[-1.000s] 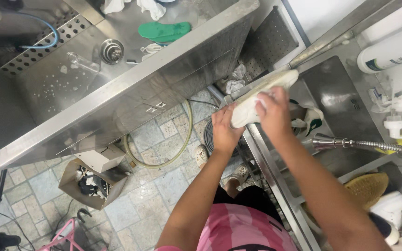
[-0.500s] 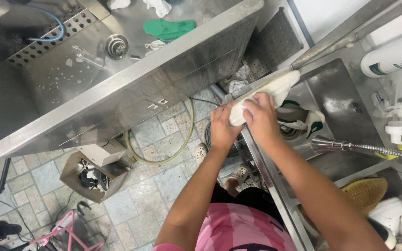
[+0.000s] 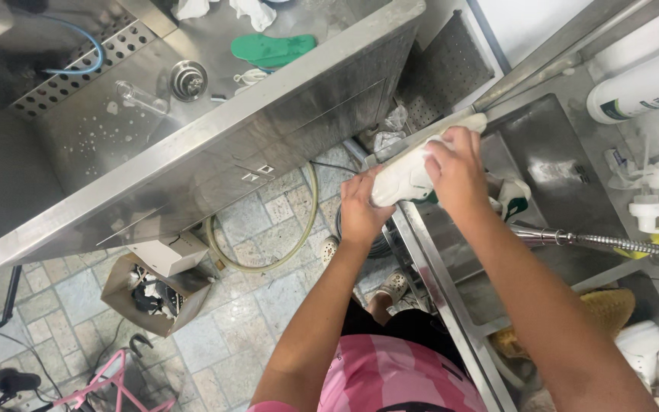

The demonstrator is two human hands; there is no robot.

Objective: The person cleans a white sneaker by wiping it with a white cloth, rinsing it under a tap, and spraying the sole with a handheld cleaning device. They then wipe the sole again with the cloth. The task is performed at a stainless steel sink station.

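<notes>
Starting at the left, the steel sink (image 3: 192,145) stood well apart from the work. Over the counter's edge (image 3: 421,244), the left hand (image 3: 361,210) gripped the near end of a white shoe (image 3: 409,172), whose length ran up and rightward; the right hand (image 3: 458,169) pressed closed over its upper side, nearer the far end.

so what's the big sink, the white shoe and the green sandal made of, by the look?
Big sink: likely stainless steel, brushed grey with dull reflections and folded edges.
White shoe, held by left hand and right hand: probably synthetic or leather, smooth matte; unclear.
Green sandal: looks like rubber or foam, flat, uniform matte colour.
</notes>
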